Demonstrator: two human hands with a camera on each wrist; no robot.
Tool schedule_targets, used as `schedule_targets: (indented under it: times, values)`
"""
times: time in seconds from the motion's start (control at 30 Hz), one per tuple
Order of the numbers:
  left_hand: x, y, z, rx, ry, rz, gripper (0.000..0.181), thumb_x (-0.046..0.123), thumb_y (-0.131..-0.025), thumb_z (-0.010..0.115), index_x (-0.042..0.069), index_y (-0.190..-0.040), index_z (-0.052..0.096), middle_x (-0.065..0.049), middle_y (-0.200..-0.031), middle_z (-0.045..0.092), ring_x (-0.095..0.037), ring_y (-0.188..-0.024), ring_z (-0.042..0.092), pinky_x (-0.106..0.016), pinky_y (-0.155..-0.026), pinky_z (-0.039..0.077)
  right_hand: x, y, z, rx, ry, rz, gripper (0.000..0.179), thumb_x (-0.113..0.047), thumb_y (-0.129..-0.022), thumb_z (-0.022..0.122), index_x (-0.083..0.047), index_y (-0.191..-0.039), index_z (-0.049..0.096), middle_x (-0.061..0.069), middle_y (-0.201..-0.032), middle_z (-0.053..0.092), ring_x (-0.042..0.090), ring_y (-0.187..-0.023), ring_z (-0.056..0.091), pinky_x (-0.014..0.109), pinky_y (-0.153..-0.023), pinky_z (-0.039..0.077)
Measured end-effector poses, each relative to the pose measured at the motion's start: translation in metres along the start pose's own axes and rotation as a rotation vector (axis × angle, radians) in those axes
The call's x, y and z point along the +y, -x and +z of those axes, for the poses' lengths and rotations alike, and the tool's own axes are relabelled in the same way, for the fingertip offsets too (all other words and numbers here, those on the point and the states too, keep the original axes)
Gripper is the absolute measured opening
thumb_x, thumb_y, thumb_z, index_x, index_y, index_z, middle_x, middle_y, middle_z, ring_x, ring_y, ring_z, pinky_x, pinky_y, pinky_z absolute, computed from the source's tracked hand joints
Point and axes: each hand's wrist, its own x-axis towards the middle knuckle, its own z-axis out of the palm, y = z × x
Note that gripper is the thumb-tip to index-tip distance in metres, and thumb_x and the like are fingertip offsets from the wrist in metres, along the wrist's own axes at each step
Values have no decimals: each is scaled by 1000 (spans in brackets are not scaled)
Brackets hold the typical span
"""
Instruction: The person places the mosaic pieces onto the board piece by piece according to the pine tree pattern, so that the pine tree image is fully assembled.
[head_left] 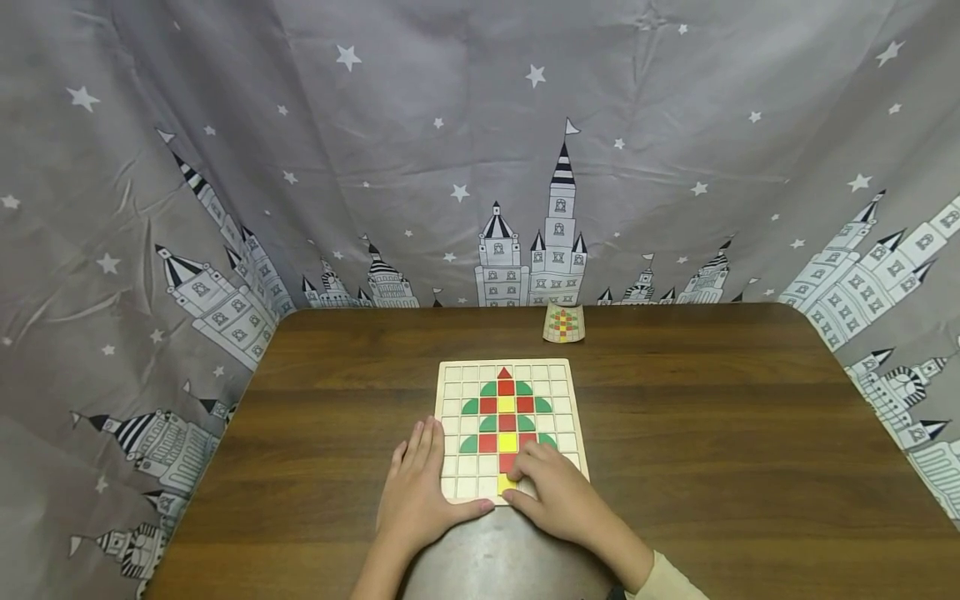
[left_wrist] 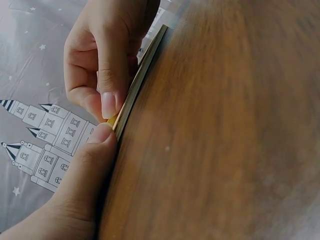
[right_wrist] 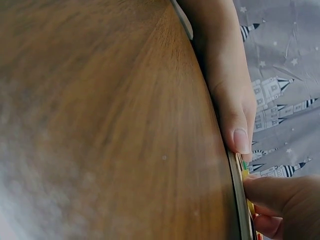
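A pale wooden grid board (head_left: 558, 375) lies on the table with a tree-like pattern of red squares, yellow squares and green quarter-round tiles, a red triangle at the top. My left hand (head_left: 420, 500) rests at its near left corner, fingers straight along the left edge and thumb along the near edge. With thumb and index finger, my right hand (head_left: 558, 496) pinches a yellow square tile (head_left: 506, 484) at the bottom of the pattern's middle column. The left wrist view shows the right thumb and the left thumb (left_wrist: 87, 165) close together by the yellow tile (left_wrist: 111, 120).
A small card (head_left: 564, 325) with a similar pattern stands at the table's far edge, tilted against the curtain (head_left: 420, 100). The brown wooden table (head_left: 712, 433) spreads out on both sides of the board. Castles and stars are printed on the grey curtain.
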Motion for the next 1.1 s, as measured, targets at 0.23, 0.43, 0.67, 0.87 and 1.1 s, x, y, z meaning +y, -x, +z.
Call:
schedule_targets:
  times: [0.23,0.43,0.67,0.87,1.1]
  values:
    - [0,2,1,-35,6,-18,142,99,-58,49,4,-158,18,-11,-166,18,-27,-155,17,-49,-123,20,1,2,1,-12,-34,9,15,-26,-85,77,-17,-90,65,-10,-92,57,7,-90,51,28,-82,49]
    - [0,2,-1,-37,-1,-21,141,99,-58,49,5,-158,18,-11,-166,18,-27,-155,17,-49,-123,21,1,1,-2,-22,-50,11,15,-24,-84,77,-17,-89,65,-10,-91,55,5,-89,50,27,-81,48]
    - [1,1,-1,-23,3,-22,141,98,-58,51,5,-158,20,-11,-166,20,-27,-155,18,-49,-122,21,0,0,-5,-52,-59,20,14,-22,-85,77,-17,-88,64,-10,-90,54,5,-88,48,25,-79,47]
    - [1,2,0,-9,0,-17,141,98,-57,53,3,-157,23,-12,-165,22,-28,-154,20,-50,-122,22,0,2,-7,-44,-52,5,14,-23,-86,76,-17,-88,64,-10,-93,54,5,-92,49,27,-82,48]
    - [2,1,-2,-16,-1,-18,141,98,-57,53,3,-157,22,-12,-166,21,-28,-154,19,-49,-122,21,1,4,-8,-55,-48,6,11,-22,-88,75,-17,-88,65,-11,-95,54,6,-94,49,28,-85,49]
